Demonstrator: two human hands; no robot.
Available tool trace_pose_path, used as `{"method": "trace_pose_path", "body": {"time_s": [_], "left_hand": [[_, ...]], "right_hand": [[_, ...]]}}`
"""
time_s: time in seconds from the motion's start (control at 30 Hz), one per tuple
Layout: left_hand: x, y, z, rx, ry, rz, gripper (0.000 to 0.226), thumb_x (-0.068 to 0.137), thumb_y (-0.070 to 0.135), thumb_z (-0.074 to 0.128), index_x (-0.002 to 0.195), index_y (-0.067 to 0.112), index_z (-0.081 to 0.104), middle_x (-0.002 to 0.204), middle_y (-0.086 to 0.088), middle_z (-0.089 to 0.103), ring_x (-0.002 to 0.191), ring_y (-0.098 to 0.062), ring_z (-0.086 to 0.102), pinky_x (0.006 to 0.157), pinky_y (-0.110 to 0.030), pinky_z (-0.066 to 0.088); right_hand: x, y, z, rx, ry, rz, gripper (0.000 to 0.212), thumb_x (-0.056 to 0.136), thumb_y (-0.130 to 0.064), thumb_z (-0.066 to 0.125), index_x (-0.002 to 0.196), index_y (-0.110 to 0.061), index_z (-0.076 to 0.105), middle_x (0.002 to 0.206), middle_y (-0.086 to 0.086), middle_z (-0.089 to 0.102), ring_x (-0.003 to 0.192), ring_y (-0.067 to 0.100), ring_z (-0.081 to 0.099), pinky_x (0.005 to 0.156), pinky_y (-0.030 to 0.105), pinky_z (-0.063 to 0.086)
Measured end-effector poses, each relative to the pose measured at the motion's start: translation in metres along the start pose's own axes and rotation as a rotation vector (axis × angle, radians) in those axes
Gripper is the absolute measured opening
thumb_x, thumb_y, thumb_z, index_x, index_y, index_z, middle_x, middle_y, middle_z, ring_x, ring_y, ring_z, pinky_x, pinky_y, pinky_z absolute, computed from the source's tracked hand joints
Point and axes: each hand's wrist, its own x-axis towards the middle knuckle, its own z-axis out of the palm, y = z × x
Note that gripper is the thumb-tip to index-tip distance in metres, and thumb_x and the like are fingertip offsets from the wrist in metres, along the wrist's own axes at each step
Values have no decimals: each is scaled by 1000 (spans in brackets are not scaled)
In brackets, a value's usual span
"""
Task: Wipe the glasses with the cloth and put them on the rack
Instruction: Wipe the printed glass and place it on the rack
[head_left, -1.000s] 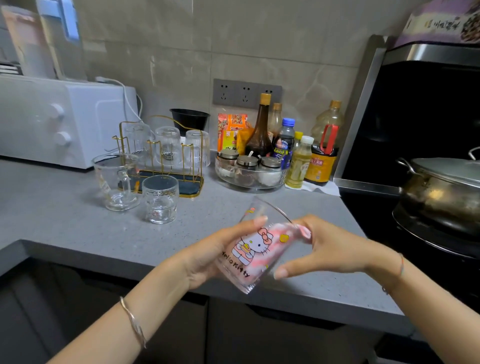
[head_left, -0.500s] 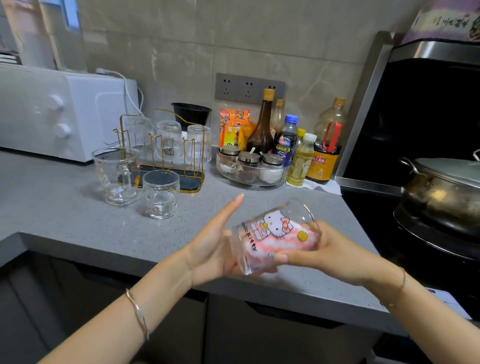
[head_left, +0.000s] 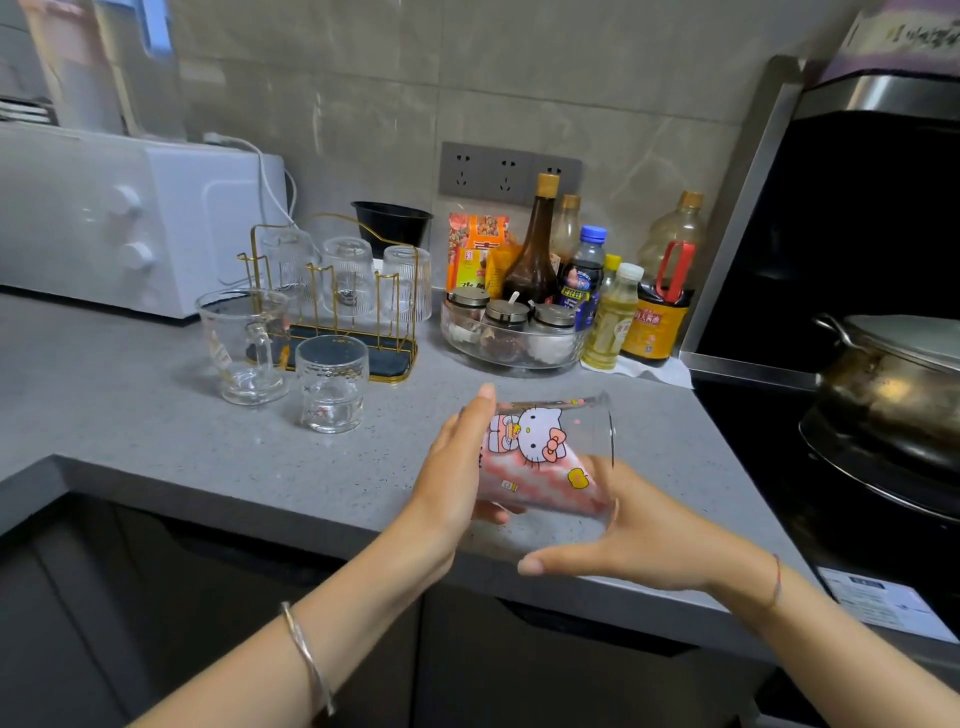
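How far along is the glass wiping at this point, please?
Done: three glasses sit upturned on the rack. In hand: left hand and right hand hold the printed glass, cloth inside. Left: racking it, then the mug and tumbler on the counter.

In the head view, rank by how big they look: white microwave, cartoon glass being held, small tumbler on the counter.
1. white microwave, largest.
2. cartoon glass, though nearness to the camera enlarges it.
3. small tumbler, smallest.
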Motion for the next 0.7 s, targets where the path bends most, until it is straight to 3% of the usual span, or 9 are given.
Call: {"method": "trace_pose_path", "body": {"time_s": [0.13, 0.2, 0.27, 0.37, 0.43, 0.5, 0.57, 0.63, 0.7], "left_hand": [[4, -1, 0, 83, 44, 200, 46, 81, 59, 47, 93, 18, 64, 76, 5, 72, 70, -10, 69, 53, -24, 53], [3, -1, -2, 139, 30, 288, 49, 76, 63, 46, 87, 16, 57, 66, 11, 66, 63, -3, 65, 48, -21, 50], [4, -3, -4, 206, 7, 367, 55, 73, 69, 44, 88, 17, 53, 66, 9, 62, 64, -8, 64, 49, -29, 50], [4, -7, -10, 308, -34, 474, 45, 75, 68, 40, 88, 27, 50, 70, 13, 62, 66, -7, 64, 49, -28, 50], [4, -7, -13, 383, -77, 554, 41, 77, 65, 40, 95, 28, 48, 78, 13, 63, 69, -4, 63, 53, -23, 50], [4, -8, -15, 425, -132, 619, 38, 81, 60, 42, 102, 29, 46, 86, 11, 63, 74, -5, 64, 59, -23, 51], [4, -7, -16, 442, -170, 651, 35, 82, 58, 44, 106, 33, 44, 91, 19, 60, 80, -3, 63, 61, -17, 49], [3, -5, -15, 427, -186, 633, 40, 81, 66, 44, 108, 37, 42, 97, 26, 58, 87, 0, 62, 65, -14, 48], [3, -4, -15, 406, -204, 581, 42, 79, 74, 40, 109, 44, 40, 99, 26, 58, 86, -2, 62, 65, -17, 49]], "right_hand": [[0, -1, 4, 182, 54, 5, 57, 75, 10, 72, 118, -24, 56, 115, -24, 66, 113, -2, 60, 92, 7, 42], [-1, -1, 3, 292, 51, 21, 52, 74, 12, 71, 115, -17, 60, 114, -9, 70, 111, 8, 63, 91, 12, 45], [-1, 4, -1, 400, 59, 52, 49, 71, 10, 74, 115, -9, 61, 115, 7, 70, 111, 19, 64, 91, 20, 49], [-1, 3, -6, 539, 64, 88, 50, 67, 0, 75, 115, -3, 62, 114, 16, 69, 109, 28, 65, 94, 31, 51], [-1, 2, -9, 657, 69, 86, 48, 65, 0, 77, 111, -3, 65, 99, 14, 73, 96, 25, 70, 90, 33, 54], [-2, 0, -11, 791, 103, 91, 47, 55, -6, 87, 99, -5, 71, 79, 8, 73, 74, 17, 72, 75, 28, 59], [-2, -2, -10, 809, 120, 92, 45, 55, -20, 89, 97, -10, 74, 89, 11, 74, 80, 18, 72, 74, 28, 59], [0, -2, -9, 778, 166, 107, 26, 72, -14, 79, 98, -13, 75, 102, 14, 72, 91, 21, 70, 75, 26, 58], [1, -1, -11, 722, 195, 105, 22, 80, -7, 65, 100, -12, 74, 104, 13, 72, 93, 21, 70, 75, 24, 57]]}}
